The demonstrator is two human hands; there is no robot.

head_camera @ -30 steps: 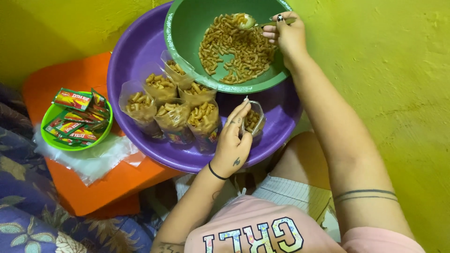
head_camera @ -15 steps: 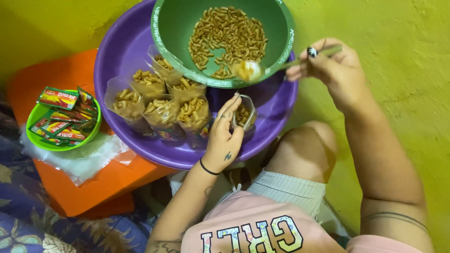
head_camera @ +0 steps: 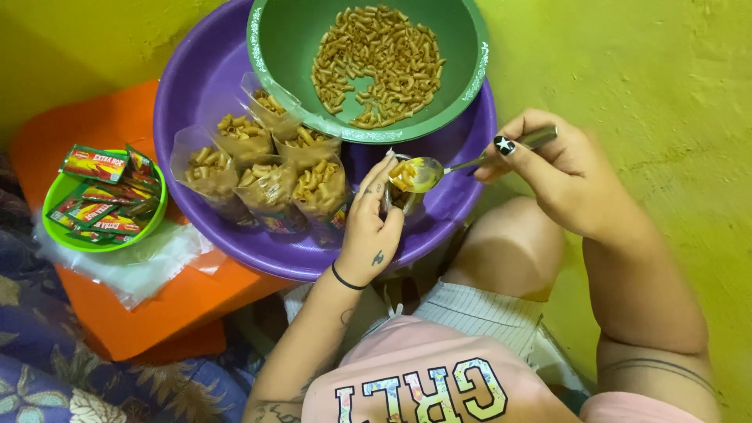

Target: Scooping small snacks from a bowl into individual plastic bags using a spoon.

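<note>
At your far left a small lime-green plastic bowl [head_camera: 59,227] sits on an orange plastic stool [head_camera: 149,313], heaped with red-and-green foil sachets [head_camera: 98,196] and resting on a loose sheet of clear plastic film [head_camera: 149,262], a supply station within easy reach. Next to it the wide purple plastic basin [head_camera: 200,86] spreads across the stool's edge, serving as a tray: a cluster of filled clear plastic pouches of fried macaroni-shaped snacks [head_camera: 262,168] stands upright against one another along its inner floor, mouths open and leaning for support. Toward its far side rests the deep green plastic bowl [head_camera: 286,39], its remaining golden-brown snack pieces [head_camera: 380,63] scattered thin enough that bare bottom shows. Your left hand [head_camera: 372,223], a black band on the wrist, is curled around a small clear plastic pouch [head_camera: 395,196] inside the basin's near rim, fingers wrapped closed about it and holding its mouth up and open to receive. Just above that opening hovers the bowl of a shiny metal spoon [head_camera: 419,172], loaded with a few snack pieces and tipped toward the pouch. Your right hand [head_camera: 560,176] pinches the spoon's handle between thumb and closed fingers, drawn in over your bent knee against the yellow-green painted floor [head_camera: 674,94].
</note>
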